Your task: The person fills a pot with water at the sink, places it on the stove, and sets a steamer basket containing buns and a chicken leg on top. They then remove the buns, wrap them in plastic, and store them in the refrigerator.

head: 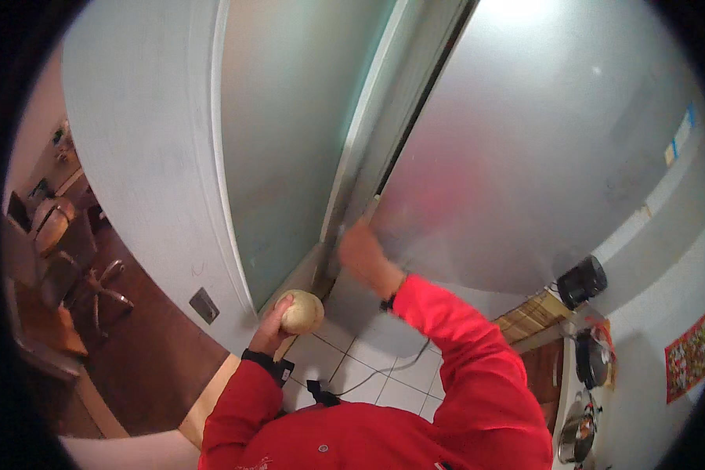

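Note:
My left hand (268, 330) holds a round, pale yellow fruit or vegetable (305, 312) in front of my body, with the thumb on its upper side. Ahead and to the right, my right hand (364, 255) is at the edge of a large silver-grey door (505, 147) that looks like a refrigerator's. Its fingers are bent, and their tips are hidden or blurred, so I cannot tell whether they grip that edge. The door's surface carries a blurred red reflection. A dark gap runs along its left side.
A frosted glass panel (288, 147) and a white wall with a switch plate (204, 305) stand left. A grey cable (388, 370) crosses the tiled floor (364, 382). At right are a black appliance (581, 282), a dark pan (592, 358) and a metal pot (576, 437).

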### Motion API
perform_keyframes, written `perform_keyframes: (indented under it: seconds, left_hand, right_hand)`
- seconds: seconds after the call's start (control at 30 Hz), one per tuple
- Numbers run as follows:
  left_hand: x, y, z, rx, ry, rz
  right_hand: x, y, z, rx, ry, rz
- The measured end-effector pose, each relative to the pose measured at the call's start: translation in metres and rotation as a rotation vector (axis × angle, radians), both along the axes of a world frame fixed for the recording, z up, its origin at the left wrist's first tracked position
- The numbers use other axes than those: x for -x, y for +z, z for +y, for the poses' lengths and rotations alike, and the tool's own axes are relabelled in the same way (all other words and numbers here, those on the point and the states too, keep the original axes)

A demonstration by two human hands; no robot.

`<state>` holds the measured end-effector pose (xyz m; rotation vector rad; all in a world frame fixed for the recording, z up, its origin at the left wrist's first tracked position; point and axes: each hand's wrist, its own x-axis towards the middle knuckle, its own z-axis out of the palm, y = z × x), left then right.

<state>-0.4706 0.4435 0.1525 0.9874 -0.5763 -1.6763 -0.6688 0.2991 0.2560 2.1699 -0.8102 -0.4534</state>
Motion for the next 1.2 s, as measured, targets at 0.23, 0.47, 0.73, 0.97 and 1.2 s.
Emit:
perform_keyframes:
  seconds: [0.23,0.47,0.73,0.97,1.2]
  left_hand:
    - [-0.006,-0.007,-0.007,-0.039,-0.188,-0.035]
    - [0.003,-0.003,-0.005,-0.007,-0.321,-0.160]
    - [0.032,-0.013,-0.023,-0.020,-0.410,-0.247]
    - [0.037,-0.006,-0.045,0.024,-0.462,-0.196]
    - [0.039,0.001,-0.085,0.091,-0.527,-0.245]
  right_hand:
    - [0.113,-0.164,0.226,-0.879,-0.435,-0.561]
    - [0.278,-0.136,0.377,-0.070,-0.934,-2.054]
    - [0.278,-0.068,0.463,0.504,-0.248,-2.908]
    - [0.265,-0.036,0.513,0.681,-0.370,-2.585]
    - [0.333,-0.074,0.518,0.920,0.027,-2.981]
